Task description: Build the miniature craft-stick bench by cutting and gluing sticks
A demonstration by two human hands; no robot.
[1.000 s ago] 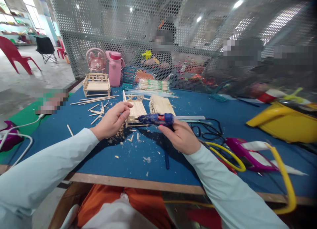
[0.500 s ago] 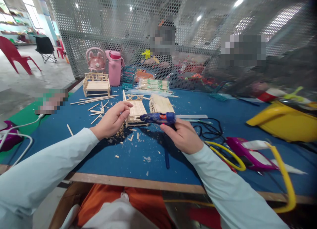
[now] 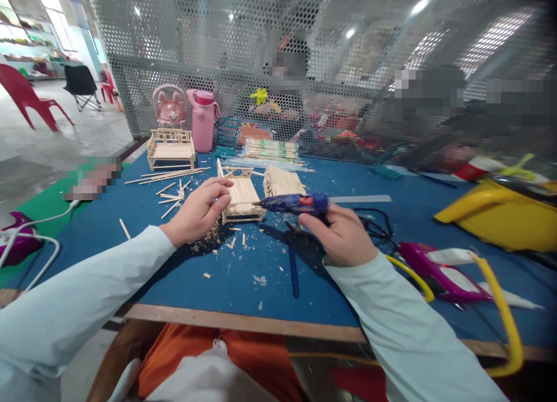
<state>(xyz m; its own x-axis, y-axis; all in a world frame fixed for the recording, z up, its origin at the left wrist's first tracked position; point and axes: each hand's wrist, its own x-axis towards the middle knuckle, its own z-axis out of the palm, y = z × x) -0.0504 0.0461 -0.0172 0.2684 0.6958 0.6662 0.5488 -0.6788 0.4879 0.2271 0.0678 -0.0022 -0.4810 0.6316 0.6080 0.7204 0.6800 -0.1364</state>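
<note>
My right hand point(image 3: 343, 235) is closed round a blue glue gun point(image 3: 298, 203) with a clear glue stick jutting out behind it. The nozzle points left, close to the right side of a small model made of wooden sticks point(image 3: 241, 194) on the blue table point(image 3: 261, 263). My left hand point(image 3: 198, 210) rests at the left side of that model, thumb and fingers curled against it. Wood chips and short stick pieces lie scattered below the model.
A second stick panel point(image 3: 282, 181) lies right of the model, loose sticks point(image 3: 167, 174) to the left, a finished stick bench point(image 3: 171, 148) and pink bottle point(image 3: 202, 119) behind. Black cable, purple-and-yellow tools point(image 3: 439, 274) and a yellow tub point(image 3: 500, 216) crowd the right. People sit behind the mesh screen.
My right hand has drawn the glue gun to the right, so its nozzle has pulled back from the model's front to its right edge. My left hand has stayed on the model.
</note>
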